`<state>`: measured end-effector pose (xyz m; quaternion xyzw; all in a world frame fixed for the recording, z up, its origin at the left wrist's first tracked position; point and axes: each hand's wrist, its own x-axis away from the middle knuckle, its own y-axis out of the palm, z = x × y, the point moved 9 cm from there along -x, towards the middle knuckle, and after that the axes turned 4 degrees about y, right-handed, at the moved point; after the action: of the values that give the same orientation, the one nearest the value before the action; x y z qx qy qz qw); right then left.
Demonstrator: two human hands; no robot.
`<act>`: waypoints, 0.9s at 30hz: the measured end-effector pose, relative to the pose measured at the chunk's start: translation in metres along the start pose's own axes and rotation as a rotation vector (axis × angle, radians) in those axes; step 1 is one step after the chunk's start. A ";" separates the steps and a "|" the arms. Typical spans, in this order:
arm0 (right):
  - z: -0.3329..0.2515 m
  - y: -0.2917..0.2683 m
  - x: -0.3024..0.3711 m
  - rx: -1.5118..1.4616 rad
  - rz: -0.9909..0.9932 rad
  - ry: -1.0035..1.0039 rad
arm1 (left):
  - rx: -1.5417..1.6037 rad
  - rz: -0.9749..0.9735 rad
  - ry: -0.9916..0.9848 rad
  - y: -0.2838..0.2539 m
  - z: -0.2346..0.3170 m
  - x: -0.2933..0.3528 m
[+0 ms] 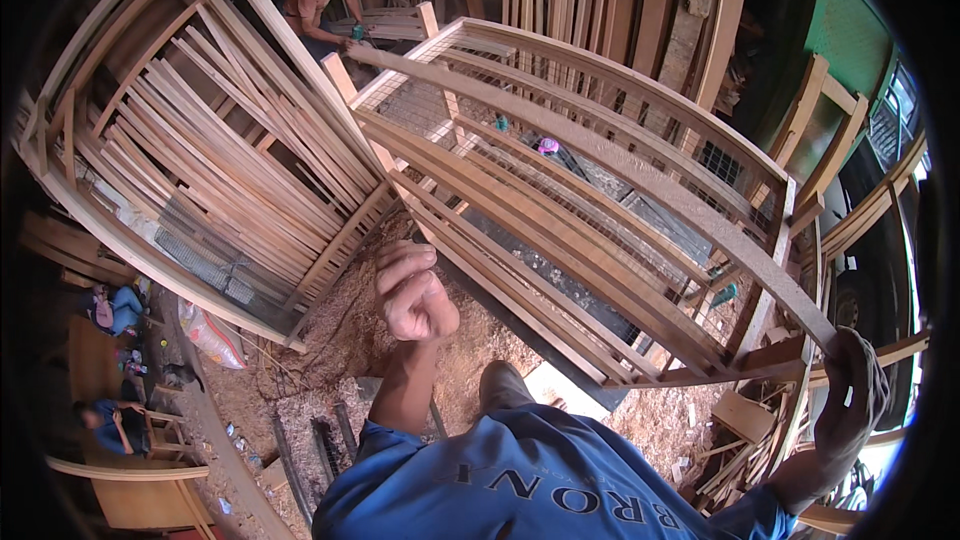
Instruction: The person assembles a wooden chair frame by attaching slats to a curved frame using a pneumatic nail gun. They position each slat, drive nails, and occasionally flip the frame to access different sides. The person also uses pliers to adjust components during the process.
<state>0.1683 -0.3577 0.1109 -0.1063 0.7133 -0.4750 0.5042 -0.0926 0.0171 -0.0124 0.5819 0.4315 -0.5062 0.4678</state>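
Observation:
A long rough wooden board [600,155] slants across a slatted wooden frame with wire mesh [400,110]. My right hand [848,375], dark in shadow at the far right, is closed around the board's near end. Pale cord-like strands [880,380] show beside that hand. My left hand [415,292] is raised in front of me, curled into a fist in the air near the frame's left corner. Nothing sticks out from its fingers, and its palm is hidden. Several long wooden rails [540,225] run along the frame below the board.
On the left stands another wooden frame [150,245] with many loose strips [220,130] in it. Planks [590,0] lean at the back. A person [325,0] is at the far left, another [110,425] at lower left. Wood shavings [480,325] cover the floor.

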 end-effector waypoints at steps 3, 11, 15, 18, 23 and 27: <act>-0.022 0.021 -0.020 -0.032 -0.116 -0.034 | -0.032 -0.132 0.059 0.012 -0.033 -0.022; -0.027 0.060 -0.018 -0.074 -0.192 0.232 | 0.141 -0.579 0.115 0.086 -0.122 -0.042; -0.003 0.074 -0.002 -0.365 -0.089 0.683 | 0.293 -0.713 0.131 0.097 -0.134 -0.018; -0.013 0.092 -0.004 -0.364 -0.297 0.783 | 0.337 -0.724 0.148 0.103 -0.143 -0.011; -0.067 0.093 -0.031 0.190 -0.504 0.405 | 0.517 -0.807 0.072 0.115 -0.144 -0.017; -0.103 0.096 -0.042 0.256 -0.394 0.261 | 0.528 -0.885 0.009 0.119 -0.139 -0.027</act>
<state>0.1344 -0.2219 0.0659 -0.1165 0.6720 -0.6600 0.3151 0.0456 0.1301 0.0343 0.4442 0.4960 -0.7448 0.0440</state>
